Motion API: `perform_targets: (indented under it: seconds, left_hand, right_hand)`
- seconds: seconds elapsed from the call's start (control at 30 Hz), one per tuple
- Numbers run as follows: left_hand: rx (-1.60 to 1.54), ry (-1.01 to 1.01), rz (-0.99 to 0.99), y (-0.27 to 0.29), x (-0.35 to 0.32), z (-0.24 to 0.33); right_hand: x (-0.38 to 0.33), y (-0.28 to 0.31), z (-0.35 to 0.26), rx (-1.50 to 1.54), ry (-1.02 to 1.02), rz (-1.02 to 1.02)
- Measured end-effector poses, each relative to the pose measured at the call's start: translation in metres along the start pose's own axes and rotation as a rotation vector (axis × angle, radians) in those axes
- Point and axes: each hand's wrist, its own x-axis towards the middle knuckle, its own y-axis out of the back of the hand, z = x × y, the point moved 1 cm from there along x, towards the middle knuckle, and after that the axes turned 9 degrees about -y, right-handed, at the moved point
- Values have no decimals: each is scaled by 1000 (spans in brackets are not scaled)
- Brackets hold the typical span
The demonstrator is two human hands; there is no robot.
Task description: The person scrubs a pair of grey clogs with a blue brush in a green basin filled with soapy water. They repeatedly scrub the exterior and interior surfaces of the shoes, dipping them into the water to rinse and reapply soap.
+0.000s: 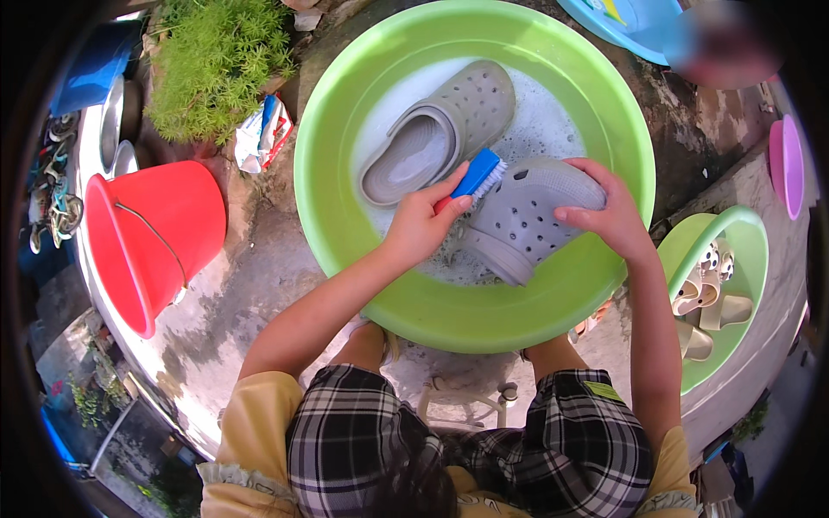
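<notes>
A large green basin (484,332) with soapy water stands in front of me. My left hand (423,216) is closed round a blue and red scrub brush (477,175), whose white bristles face the grey clog on the right. That clog (528,216) is tilted over the water, its holed upper toward me, and my right hand (610,207) grips it by the toe end. I cannot tell whether the bristles touch it. A second grey clog (488,99) lies in the suds at the far left of the basin, with its opening upward.
To the left a red bucket (173,233) lies on its side, near a crumpled packet (263,134) and a green plant (220,65). At right, a green tub (751,259) holds several beige shoes (712,298). A pink basin (787,164) and a blue basin (630,34) are farther off.
</notes>
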Motion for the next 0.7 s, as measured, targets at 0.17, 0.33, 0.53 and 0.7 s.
perform_targets:
  seconds: [0.17,0.33,0.53,0.7]
  left_hand:
    - [-149,-272,182,-30,13,34]
    - [-74,-375,131,-36,36,73]
    - [97,-549,71,-56,29,90]
    - [284,-356,42,-39,43,73]
  right_hand:
    - [-33,6,-8,108,74,309]
    - [-58,9,-20,-16,369,565]
    - [-55,-7,-7,-280,215,522]
    - [-60,-10,1,-246,151,511]
